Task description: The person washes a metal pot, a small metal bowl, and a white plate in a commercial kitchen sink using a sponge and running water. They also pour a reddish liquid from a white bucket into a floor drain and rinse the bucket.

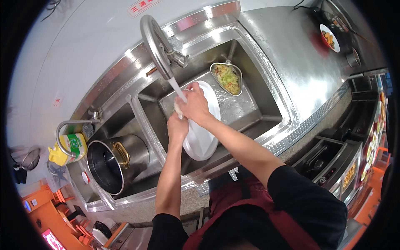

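Note:
In the right basin of a stainless steel sink, a white oval dish lies beneath my hands. Water from the curved faucet runs onto my right hand. A pale, wet cloth is bunched between both hands, and my fingers hide most of it. My left hand is closed around its lower end, by the dish's left edge. My right hand grips the upper end over the dish. Behind the dish, a triangular metal strainer holds food scraps.
In the left basin a large steel pot with a brass-coloured handle leans on its side. A yellow jug stands beside a second faucet. A bowl of food sits on the steel counter at right.

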{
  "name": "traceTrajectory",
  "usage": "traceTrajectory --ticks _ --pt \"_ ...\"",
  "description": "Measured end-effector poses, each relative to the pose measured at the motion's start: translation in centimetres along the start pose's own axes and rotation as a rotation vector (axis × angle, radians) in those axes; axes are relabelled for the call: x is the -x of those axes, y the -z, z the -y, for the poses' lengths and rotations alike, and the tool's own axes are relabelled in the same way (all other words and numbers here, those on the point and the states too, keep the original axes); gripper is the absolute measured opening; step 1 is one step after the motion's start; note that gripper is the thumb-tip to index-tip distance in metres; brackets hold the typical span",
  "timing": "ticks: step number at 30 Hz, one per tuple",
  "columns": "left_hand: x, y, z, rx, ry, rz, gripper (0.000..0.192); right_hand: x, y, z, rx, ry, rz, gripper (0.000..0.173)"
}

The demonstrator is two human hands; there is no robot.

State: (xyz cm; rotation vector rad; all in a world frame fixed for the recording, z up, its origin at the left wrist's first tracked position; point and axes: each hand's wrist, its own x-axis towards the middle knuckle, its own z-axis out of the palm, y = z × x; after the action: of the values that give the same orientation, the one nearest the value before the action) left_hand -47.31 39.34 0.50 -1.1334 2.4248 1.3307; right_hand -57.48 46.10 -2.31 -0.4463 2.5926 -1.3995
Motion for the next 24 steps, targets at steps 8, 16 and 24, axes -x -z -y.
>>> traceTrajectory --ticks 8,16,24 --pt "4.2 1.4 5.5 0.828 0.006 -0.265 0.027 -8.0 -1.5 -14.0 0.277 -0.414 0.053 0.058" --pt "2.8 -1.9 6.2 1.212 0.289 -0.448 0.036 3.6 5.8 -20.0 -0.508 -1.052 0.494 0.062" --pt "3.8 -14.4 0.0 1.339 0.381 -0.606 0.046 12.6 1.8 -12.7 -1.079 -1.257 -0.066 0.033"
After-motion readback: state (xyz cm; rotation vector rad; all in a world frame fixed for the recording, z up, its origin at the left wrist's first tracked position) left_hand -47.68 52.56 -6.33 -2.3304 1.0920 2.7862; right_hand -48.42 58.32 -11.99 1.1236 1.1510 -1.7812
